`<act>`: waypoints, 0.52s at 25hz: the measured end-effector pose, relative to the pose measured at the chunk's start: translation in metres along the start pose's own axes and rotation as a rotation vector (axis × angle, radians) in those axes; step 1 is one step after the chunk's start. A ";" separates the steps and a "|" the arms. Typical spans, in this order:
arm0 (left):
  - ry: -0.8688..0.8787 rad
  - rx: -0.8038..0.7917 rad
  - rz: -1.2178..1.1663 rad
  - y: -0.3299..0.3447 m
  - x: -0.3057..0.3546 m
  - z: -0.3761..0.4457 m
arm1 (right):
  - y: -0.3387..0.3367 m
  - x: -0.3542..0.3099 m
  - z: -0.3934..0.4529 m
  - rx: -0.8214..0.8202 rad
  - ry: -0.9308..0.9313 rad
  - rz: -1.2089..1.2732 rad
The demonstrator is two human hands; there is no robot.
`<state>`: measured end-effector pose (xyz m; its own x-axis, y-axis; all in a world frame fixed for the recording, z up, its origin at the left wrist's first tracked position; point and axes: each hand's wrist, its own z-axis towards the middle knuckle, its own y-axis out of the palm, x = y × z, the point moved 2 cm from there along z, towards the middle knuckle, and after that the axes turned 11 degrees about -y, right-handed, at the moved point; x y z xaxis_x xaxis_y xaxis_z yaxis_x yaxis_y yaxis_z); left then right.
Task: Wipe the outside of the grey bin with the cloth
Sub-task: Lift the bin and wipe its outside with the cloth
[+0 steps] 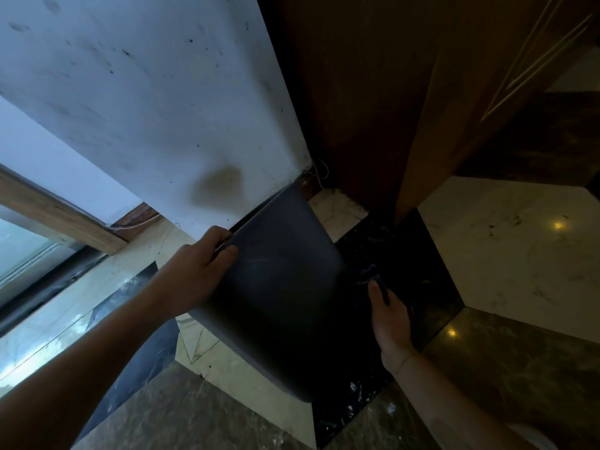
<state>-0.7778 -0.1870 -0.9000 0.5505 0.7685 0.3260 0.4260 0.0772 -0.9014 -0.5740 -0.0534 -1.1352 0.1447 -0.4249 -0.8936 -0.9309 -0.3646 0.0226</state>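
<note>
My left hand [198, 254] grips the rim edge of the smooth dark grey plastic bin [279, 287], thumb and fingers clamped on it. Bin is tilted, held up off the glossy marble floor [506, 248], its far end near the stained white wall [156, 102] and brown wooden door frame [363, 92]. My right hand [391, 316] is against the bin's right side, fingers closed on a crumpled dark blue cloth [370, 276] that touches the bin.

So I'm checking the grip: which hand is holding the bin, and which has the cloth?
The left hand grips the grey bin at its edge; the right hand holds the dark cloth against the bin's side.
</note>
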 end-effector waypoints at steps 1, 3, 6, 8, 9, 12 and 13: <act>0.002 0.007 0.042 0.002 -0.001 0.001 | -0.001 0.004 -0.004 0.007 -0.026 -0.035; 0.027 0.034 0.092 0.006 -0.001 0.002 | 0.000 0.007 -0.014 0.028 -0.117 -0.089; 0.053 0.090 0.108 0.009 -0.002 0.003 | 0.006 -0.004 -0.030 0.031 -0.247 -0.123; 0.086 0.140 0.114 0.011 0.000 0.001 | 0.018 -0.020 -0.041 -0.026 -0.324 -0.089; 0.121 0.164 0.129 0.012 0.001 0.000 | 0.024 -0.031 -0.044 -0.057 -0.361 -0.065; 0.243 0.217 0.197 0.014 -0.004 -0.006 | 0.034 -0.082 -0.028 -0.046 -0.384 -0.016; 0.284 0.234 0.237 0.013 -0.007 -0.006 | 0.033 -0.103 -0.012 -0.035 -0.358 -0.006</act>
<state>-0.7714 -0.1951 -0.9121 0.8033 0.5793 0.1385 0.1083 0.0867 -0.9903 -0.6154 -0.0316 -1.0368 0.0180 -0.1076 -0.9940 -0.9172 -0.3975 0.0264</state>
